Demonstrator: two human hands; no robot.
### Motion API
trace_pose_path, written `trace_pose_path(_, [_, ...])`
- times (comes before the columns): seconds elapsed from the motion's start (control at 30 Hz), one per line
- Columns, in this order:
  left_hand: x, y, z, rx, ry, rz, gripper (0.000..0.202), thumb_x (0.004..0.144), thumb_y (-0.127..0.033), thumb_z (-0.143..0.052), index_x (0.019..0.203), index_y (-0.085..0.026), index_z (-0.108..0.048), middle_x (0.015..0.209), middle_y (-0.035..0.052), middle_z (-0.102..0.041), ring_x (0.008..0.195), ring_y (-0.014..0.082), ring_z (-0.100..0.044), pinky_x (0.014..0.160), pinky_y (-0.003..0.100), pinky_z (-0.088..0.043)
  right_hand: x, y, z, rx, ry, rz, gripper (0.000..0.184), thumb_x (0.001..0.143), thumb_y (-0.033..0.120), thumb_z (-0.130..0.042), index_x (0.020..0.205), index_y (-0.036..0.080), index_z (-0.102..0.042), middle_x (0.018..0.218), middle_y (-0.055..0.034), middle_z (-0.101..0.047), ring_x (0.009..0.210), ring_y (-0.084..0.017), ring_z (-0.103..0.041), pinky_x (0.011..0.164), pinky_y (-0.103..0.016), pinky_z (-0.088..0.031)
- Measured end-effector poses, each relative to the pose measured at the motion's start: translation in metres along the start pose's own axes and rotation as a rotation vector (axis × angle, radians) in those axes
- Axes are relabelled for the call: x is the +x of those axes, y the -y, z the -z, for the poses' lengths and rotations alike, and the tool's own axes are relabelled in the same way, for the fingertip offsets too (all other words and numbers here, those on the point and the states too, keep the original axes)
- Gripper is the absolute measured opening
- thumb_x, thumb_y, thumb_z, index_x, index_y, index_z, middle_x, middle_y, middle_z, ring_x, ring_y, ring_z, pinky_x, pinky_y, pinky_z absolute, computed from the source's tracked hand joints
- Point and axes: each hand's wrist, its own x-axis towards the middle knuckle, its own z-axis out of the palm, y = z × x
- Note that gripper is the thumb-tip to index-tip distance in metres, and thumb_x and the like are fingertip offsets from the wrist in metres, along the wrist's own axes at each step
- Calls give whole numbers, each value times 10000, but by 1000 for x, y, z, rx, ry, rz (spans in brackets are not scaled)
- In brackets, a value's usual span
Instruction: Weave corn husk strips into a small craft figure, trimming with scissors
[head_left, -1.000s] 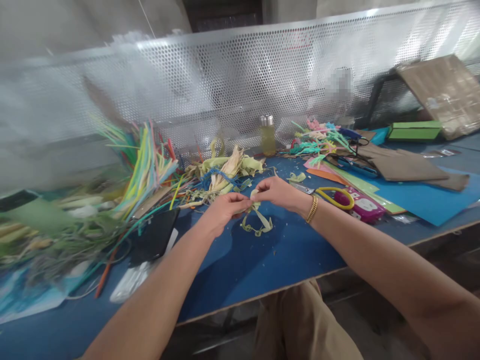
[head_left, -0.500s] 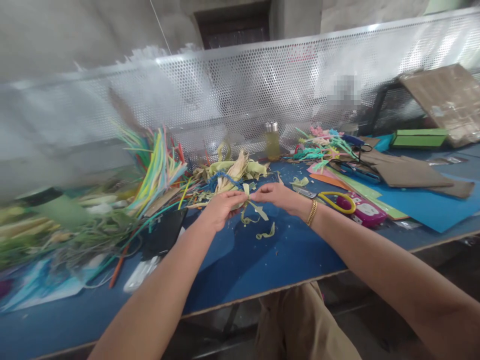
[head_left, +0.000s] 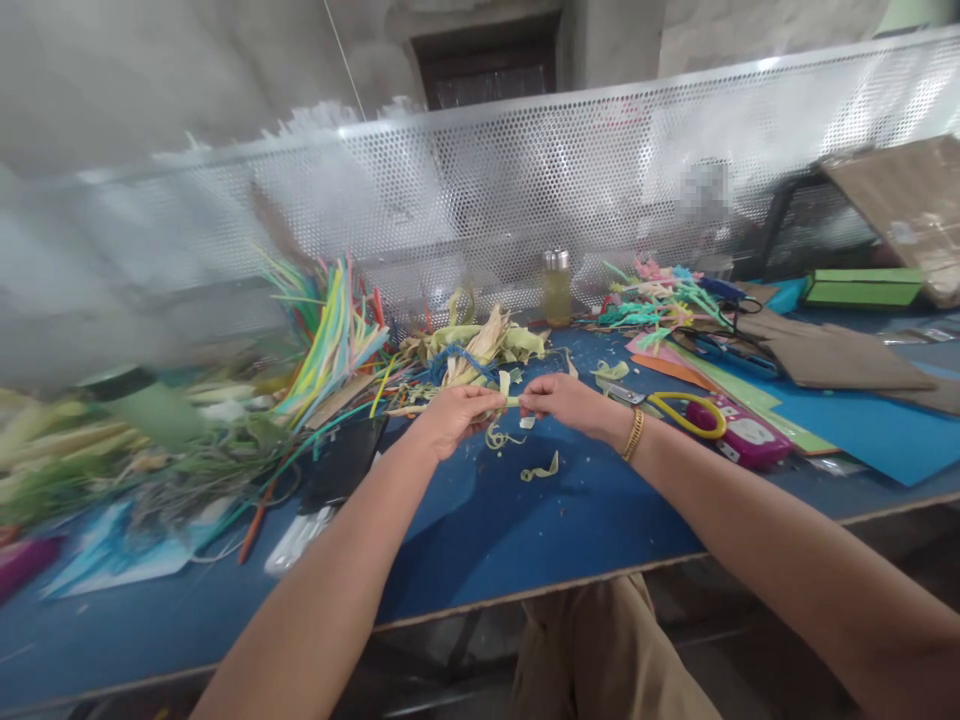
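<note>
Over the blue tabletop (head_left: 480,540) my left hand (head_left: 459,415) pinches one end of a pale green corn husk strip (head_left: 512,401). My right hand (head_left: 559,400), with a gold bracelet at the wrist, has its fingers closed on the other end. The strip spans the small gap between my fingertips. Just behind lies a bundle of dried husks (head_left: 480,350) with blue yarn around it. A curled husk scrap (head_left: 541,470) rests on the table in front of my hands, and another curl (head_left: 501,436) lies below my left fingertips.
Yellow-handled scissors (head_left: 690,415) and a magenta case (head_left: 750,435) lie to the right, beside coloured paper (head_left: 855,420) and cardboard (head_left: 847,355). Pipe cleaners (head_left: 322,340) stand at the left, near a black phone-like slab (head_left: 345,465). A glass jar (head_left: 556,290) stands behind.
The strip is now drawn straight between my fingers; its loose end no longer hangs below my right hand. My right fingers have curled in more. The whole view has shifted slightly.
</note>
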Motion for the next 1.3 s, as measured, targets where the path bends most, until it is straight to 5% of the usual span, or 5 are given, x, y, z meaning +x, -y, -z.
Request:
trace_pose_path(0.3, [1,3,-2,19,-59,-89,331,533,-370,-874,693,-140,-696,645,15,-627,581,108,-510,592,265,-362,6,-6,2,210,-102,9,205,851,324,-599,780,184,-730,839,-46,-725,804,-154,-620,787,-287,-461])
trace_pose_path(0.53, [-4,3,-8,199,14,-172,352,580,-446,-852,685,-137,-721,577,-8,-561,542,88,-411,553,266,-287,4,-7,-5,89,-168,111,291,730,436,-704,666,161,-632,605,31,-533,590,-95,-418,576,-258,-322])
trace_pose_path(0.83, [-7,1,-12,142,7,-73,363,550,-446,-874,696,-166,-695,641,5,-604,567,105,-488,577,269,-365,3,-4,-9,-138,-184,105,279,808,372,-596,627,175,-514,569,55,-426,572,-86,-345,551,-261,-245])
trace_pose_path(1.07, [-6,-2,-8,4,-36,8,417,663,-563,-777,827,-183,-727,798,55,-682,775,185,-619,683,295,-446,0,0,-12,-167,-171,34,275,836,381,-563,655,179,-516,583,47,-437,564,-88,-351,547,-260,-251])
trace_pose_path(1.3, [-6,0,-9,-42,8,1,347,578,-391,-865,690,-180,-613,715,-14,-586,693,119,-567,665,255,-433,1,-1,-13,-130,-179,26,261,818,370,-570,646,182,-517,574,44,-428,558,-91,-341,534,-259,-251])
